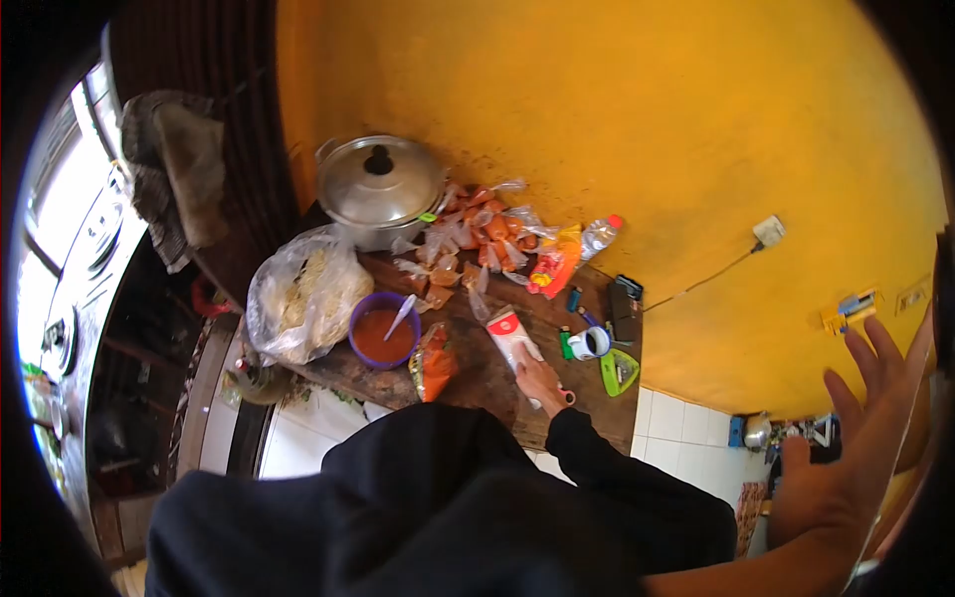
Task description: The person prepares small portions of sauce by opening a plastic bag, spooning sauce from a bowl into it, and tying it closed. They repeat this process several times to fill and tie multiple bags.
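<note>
White plastic, red at its far end, wraps the long packet (504,332) that lies on the brown wooden tabletop (479,383), near the front edge. A black-sleeved hand (538,381), apparently the person's right, rests on its near end; whether the fingers grip or only press, I cannot tell. A pink loop (568,396) shows beside the wrist. At the far right a bare hand (831,478) is raised close to the camera, fingers spread and seemingly holding nothing; whose it is I cannot tell. The two hands are well apart.

The packet looks light and fairly soft, with a wrapper likely to slide under dry fingers, so its long sides near the middle seem the best hold; hard squeezing might crush whatever is inside.

To the left, a purple bowl (388,364) holds orange-brown liquid with a white spoon (400,316) in it. Beside it a clear bag (348,261) bulges with pale strands, perhaps noodles. Behind stands a lidded metal pot (373,237), its contents hidden. Small tied bags (497,227) of reddish-orange filling lie heaped next to it. A white cup (577,347) holds something dark.
</note>
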A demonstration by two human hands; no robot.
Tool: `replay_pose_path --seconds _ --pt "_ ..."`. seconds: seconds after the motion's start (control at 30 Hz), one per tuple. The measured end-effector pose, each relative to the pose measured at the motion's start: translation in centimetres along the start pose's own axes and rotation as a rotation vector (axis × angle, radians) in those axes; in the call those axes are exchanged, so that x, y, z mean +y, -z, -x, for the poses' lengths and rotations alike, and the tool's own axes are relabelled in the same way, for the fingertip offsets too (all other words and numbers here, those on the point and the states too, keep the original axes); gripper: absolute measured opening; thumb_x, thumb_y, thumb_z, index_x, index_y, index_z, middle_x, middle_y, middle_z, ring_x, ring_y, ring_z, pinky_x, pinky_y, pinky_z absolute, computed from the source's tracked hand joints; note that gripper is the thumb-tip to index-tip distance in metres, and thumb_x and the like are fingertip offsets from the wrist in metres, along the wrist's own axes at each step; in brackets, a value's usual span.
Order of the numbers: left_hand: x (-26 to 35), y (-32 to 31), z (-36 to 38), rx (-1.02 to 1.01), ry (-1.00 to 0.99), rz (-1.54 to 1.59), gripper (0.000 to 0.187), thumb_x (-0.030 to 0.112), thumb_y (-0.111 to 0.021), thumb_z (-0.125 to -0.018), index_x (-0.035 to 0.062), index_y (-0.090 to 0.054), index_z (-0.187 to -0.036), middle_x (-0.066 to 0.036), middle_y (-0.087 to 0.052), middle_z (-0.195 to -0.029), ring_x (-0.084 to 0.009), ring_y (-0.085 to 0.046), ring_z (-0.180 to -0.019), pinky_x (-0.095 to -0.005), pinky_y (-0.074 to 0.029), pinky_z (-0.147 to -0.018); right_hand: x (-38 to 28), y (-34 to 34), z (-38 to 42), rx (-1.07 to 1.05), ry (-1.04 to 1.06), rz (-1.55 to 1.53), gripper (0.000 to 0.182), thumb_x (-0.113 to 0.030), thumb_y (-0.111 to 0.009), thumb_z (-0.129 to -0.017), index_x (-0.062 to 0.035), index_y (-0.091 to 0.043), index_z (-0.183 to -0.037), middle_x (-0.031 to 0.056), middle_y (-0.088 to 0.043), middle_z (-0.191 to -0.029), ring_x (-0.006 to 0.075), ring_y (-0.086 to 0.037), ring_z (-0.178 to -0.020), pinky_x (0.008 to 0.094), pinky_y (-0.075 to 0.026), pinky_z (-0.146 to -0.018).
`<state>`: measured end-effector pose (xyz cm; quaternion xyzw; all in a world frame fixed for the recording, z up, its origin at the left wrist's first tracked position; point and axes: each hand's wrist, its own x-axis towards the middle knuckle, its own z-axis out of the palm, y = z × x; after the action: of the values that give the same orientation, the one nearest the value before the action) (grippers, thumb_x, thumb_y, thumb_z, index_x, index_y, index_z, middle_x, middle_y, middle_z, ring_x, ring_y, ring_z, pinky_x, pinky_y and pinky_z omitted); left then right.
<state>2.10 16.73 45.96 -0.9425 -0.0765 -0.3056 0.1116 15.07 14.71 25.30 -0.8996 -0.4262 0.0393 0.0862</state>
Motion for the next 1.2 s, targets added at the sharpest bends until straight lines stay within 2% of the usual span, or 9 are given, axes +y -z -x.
replay_pose_path --seconds 0.13,0.17,0.23,0.43,0.6,0.7,0.8,0.97,1.2 --pt "1.2 0.3 -1.8 0.071 -0.035 -0.137 0.035 0.020 -0.056 -0.064 0.0020 -0.057 -0.094 -0.012 -0.053 -0.101 -0.0234 -0.041 -0.109 -0.0490 -0.029 -0.093 2.8 23.9 13.9 0.764 -0.158 -0.141 0.071 -0.005 -0.044 -0.072 -0.0143 -0.013 -0.135 0.0170 -0.041 -0.117 0.0276 -0.042 -0.108 0.0422 -0.035 -0.091" --pt "1.3 0.5 -2.2 0.093 -0.035 -0.176 0.035 0.021 -0.055 -0.065 0.0019 -0.057 -0.095 -0.012 -0.053 -0.102 -0.0233 -0.041 -0.110 -0.0494 -0.028 -0.094 -9.5 26.4 10.5 0.959 -0.182 -0.171 0.075 -0.002 -0.045 -0.071 -0.0137 -0.010 -0.136 0.0162 -0.038 -0.121 0.0257 -0.040 -0.112 0.0416 -0.033 -0.094" --pt "1.7 0.7 -3.1 0.147 -0.040 -0.255 0.035 0.021 -0.055 -0.066 0.0017 -0.057 -0.095 -0.012 -0.052 -0.102 -0.0230 -0.040 -0.111 -0.0501 -0.027 -0.095 -6.2 19.0 7.6 0.968 -0.242 -0.408 0.076 -0.004 -0.046 -0.071 -0.0164 -0.009 -0.137 0.0158 -0.039 -0.120 0.0258 -0.040 -0.111 0.0410 -0.033 -0.093" --pt "0.7 1.7 -1.6 0.086 0.022 -0.592 0.036 0.024 -0.053 -0.069 0.0013 -0.056 -0.096 -0.012 -0.052 -0.104 -0.0223 -0.039 -0.113 -0.0522 -0.024 -0.098 10.6 -19.9 -3.1 0.066 0.410 -0.269 0.017 -0.013 -0.054 -0.066 -0.0081 -0.061 -0.081 0.0163 -0.056 -0.060 0.0328 -0.056 -0.059 0.0413 -0.044 -0.053" --pt "-5.1 -3.3 10.6 -0.300 0.514 0.149 0.039 0.029 -0.058 -0.073 0.0064 -0.054 -0.105 -0.011 -0.048 -0.112 -0.0262 -0.041 -0.112 -0.0511 -0.017 -0.100 12.2 -17.5 -3.7 0.093 0.161 -0.488 0.006 -0.012 -0.062 -0.061 -0.0080 -0.058 -0.062 0.0131 -0.056 -0.061 0.0321 -0.056 -0.061 0.0411 -0.042 -0.053" --pt "-6.6 -5.4 18.1 -0.436 0.773 0.658 0.042 0.028 -0.059 -0.075 0.0046 -0.052 -0.109 -0.014 -0.052 -0.110 -0.0288 -0.047 -0.107 -0.0477 -0.028 -0.095 11.0 -14.9 -4.2 0.550 0.223 -0.501 0.009 -0.004 -0.055 -0.071 -0.0024 -0.048 -0.065 0.0129 -0.046 -0.070 0.0337 -0.046 -0.077 0.0402 -0.036 -0.070" --pt "-5.3 -9.1 23.5 -0.142 0.998 0.857 0.037 0.018 -0.062 -0.074 0.0000 -0.054 -0.106 -0.016 -0.057 -0.102 -0.0284 -0.055 -0.096 -0.0355 -0.041 -0.083 7.9 -11.4 -4.6 0.627 0.222 -0.539 0.014 -0.007 -0.052 -0.076 -0.0014 -0.047 -0.065 0.0122 -0.047 -0.069 0.0288 -0.048 -0.072 0.0362 -0.037 -0.064" --pt "-1.4 -15.6 25.8 0.360 1.369 1.196 0.043 0.010 -0.061 -0.077 0.0041 -0.046 -0.117 -0.009 -0.052 -0.113 -0.0181 -0.051 -0.098 -0.0315 -0.043 -0.081 -1.4 -7.7 -1.9 -0.208 0.228 -1.128 0.028 -0.018 -0.046 -0.085 -0.0008 -0.044 -0.063 0.0015 -0.043 -0.056 0.0080 -0.039 -0.053 0.0255 -0.032 -0.049" --pt "0.0 -15.3 25.8 0.307 1.244 1.242 0.039 0.015 -0.058 -0.081 0.0004 -0.047 -0.115 -0.010 -0.053 -0.109 -0.0168 -0.050 -0.099 -0.0277 -0.041 -0.081 -7.3 -6.7 1.5 -0.510 0.466 -1.255 0.030 -0.018 -0.046 -0.086 -0.0020 -0.045 -0.061 -0.0036 -0.042 -0.055 0.0040 -0.035 -0.052 0.0237 -0.030 -0.047"
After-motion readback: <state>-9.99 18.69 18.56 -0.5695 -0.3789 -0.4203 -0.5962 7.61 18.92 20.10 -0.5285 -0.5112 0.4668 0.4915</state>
